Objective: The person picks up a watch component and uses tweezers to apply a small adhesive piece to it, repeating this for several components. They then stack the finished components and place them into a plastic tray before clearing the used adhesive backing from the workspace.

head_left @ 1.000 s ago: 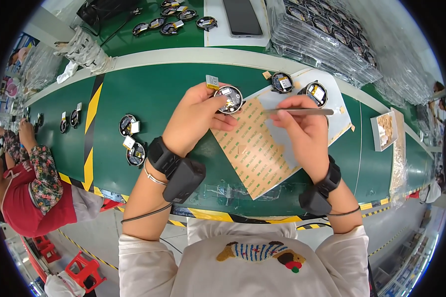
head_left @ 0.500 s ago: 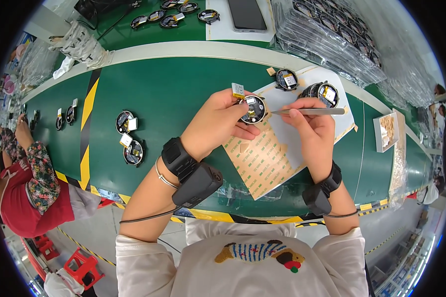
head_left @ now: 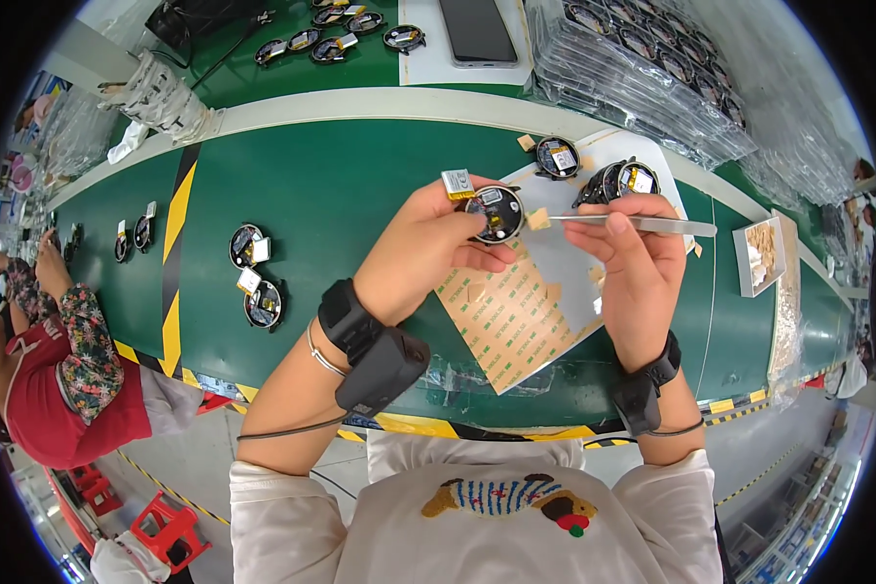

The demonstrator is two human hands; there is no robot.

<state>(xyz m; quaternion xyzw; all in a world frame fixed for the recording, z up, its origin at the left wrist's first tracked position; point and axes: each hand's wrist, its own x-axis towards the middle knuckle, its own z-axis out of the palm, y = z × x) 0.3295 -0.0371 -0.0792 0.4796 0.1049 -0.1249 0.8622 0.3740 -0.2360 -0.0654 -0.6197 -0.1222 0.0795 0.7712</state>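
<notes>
My left hand (head_left: pixel 399 243) grips an opened round watch case (head_left: pixel 501 226) by its edge, thumb on the near-left side. A small silver battery (head_left: pixel 457 183) with a yellow end sticks out above the fingers, beside the case. My right hand (head_left: pixel 638 268) holds metal tweezers (head_left: pixel 667 226) in a pinch, tips pointing left. At the tips is a small tan square of paper (head_left: pixel 537 220), just right of the case. Below both hands lies a tan adhesive backing sheet (head_left: pixel 504 326) with green print, on a pale board (head_left: pixel 667 156).
More opened watch cases sit on the board (head_left: pixel 558 157), stacked beside it (head_left: pixel 638 179) and at left (head_left: pixel 263 303). A small white box (head_left: pixel 757 259) of tan scraps stands right. Clear trays (head_left: pixel 642 78) and a phone (head_left: pixel 477 31) lie behind. Another person (head_left: pixel 73 389) works at far left.
My right hand and the tweezers have moved right, away from the case. The tan square now shows at the tweezer tips. My left hand has barely moved.
</notes>
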